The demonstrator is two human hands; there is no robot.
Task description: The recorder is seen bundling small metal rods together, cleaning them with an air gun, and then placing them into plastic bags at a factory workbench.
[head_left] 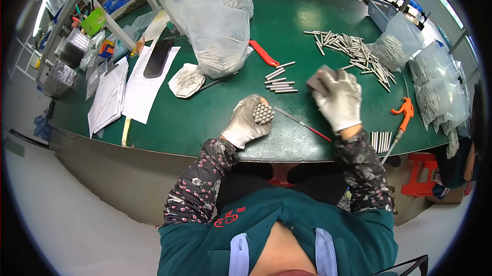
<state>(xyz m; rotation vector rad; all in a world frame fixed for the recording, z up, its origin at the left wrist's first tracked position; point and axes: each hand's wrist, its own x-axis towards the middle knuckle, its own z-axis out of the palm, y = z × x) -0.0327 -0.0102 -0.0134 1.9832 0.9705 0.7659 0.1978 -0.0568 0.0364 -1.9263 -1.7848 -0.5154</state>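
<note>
**Operator:** Metal pins [263, 114], a whole bundle of them, sit end-up in my left hand [246, 122]. Its gloved fingers are curled tight around the bundle, with the round ends facing the camera, just above the near edge of the green table [215, 107].

**Observer:** And the right hand?

**Operator:** My right hand [338, 99] is closed on a flat grey pad [320, 79], pinched between thumb and fingers and lifted a little off the table, to the right of the bundle and apart from it.

**Observer:** How would you handle it well from here?

**Operator:** My judgement: keep the bundle's ends level, grip it low so none slide out, and bring the pad flat across the faces, not at an angle. I'd also mind the thin red-tipped rod [302, 123] lying between my hands.

**Observer:** What lies beyond that?

**Operator:** Just past the bundle, a small row of loose pins [279, 81] lies side by side. A red-handled tool [264, 53] is behind them, beside a clear bag [215, 25] of more pins. A bigger scattered pile [348, 48] spreads to the far right, near further clear bags [441, 91]. An orange-handled tool [405, 112] rests at the right edge. Papers [146, 79] and a dark flat object [158, 58] lie at the left.
</note>
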